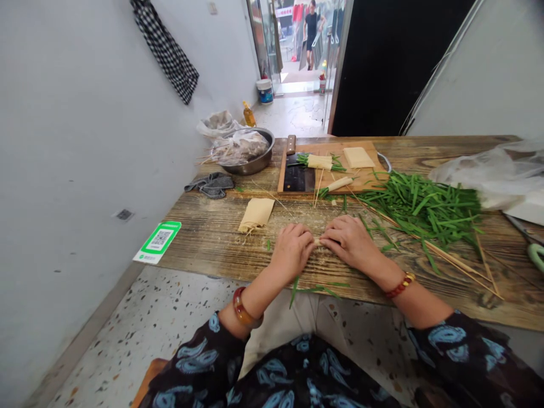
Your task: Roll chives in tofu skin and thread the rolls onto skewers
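My left hand and my right hand meet near the front edge of the wooden table, fingers closed on the two ends of a small pale tofu-skin roll. Most of the roll is hidden under my fingers. Left of it lies a stack of tofu-skin sheets. Beyond my hands, a single roll with green ends and a bundle of rolls rest on the cutting board. A heap of cut green chives spreads to the right of my right hand.
A cleaver and a square tofu-skin stack lie on the board. Thin bamboo skewers cross the table at right, near scissors. Back left are a metal bowl with bagged skewers and a grey cloth.
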{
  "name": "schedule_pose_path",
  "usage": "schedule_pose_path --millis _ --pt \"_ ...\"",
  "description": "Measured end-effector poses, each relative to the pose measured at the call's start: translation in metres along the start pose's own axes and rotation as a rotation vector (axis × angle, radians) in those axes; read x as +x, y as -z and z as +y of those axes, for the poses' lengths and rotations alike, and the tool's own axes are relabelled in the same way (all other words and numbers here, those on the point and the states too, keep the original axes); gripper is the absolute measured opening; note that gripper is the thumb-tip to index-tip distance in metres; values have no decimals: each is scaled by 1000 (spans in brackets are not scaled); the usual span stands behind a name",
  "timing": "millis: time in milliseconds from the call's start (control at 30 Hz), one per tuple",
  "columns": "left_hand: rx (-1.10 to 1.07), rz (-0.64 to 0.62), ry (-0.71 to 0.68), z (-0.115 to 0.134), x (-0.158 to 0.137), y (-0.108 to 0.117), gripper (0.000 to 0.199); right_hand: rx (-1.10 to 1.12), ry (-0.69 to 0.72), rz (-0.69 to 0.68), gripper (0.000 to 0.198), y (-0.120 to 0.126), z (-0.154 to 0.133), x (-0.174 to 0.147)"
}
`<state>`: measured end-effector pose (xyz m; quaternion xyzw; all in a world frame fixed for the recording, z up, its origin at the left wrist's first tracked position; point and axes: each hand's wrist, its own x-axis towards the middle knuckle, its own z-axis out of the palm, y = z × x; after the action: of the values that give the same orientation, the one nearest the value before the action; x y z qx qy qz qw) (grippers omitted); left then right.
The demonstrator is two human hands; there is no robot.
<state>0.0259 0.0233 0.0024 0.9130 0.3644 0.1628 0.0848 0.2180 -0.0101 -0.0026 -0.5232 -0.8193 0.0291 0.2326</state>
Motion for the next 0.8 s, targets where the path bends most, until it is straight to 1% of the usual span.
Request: schedule_pose_path --millis 100,233,433,533,633,800 --pt "-50 -21 -5 -2 3 0 19 29 -9 13 20 -3 3 0" --pt "-51 -63 14 -1 7 3 17 60 -15 16 19 -5 6 0" --pt "-46 -60 43 -1 9 5 17 103 -45 27 18 -5 4 1" --pt "-18 -49 27 -2 9 3 19 112 -42 33 18 -3 2 3" --pt "60 -29 6 -2 7 2 18 139 -55 32 18 -3 0 4" --pt "159 -31 -90 -1 6 3 18 218 -111 56 11 -3 -2 5"
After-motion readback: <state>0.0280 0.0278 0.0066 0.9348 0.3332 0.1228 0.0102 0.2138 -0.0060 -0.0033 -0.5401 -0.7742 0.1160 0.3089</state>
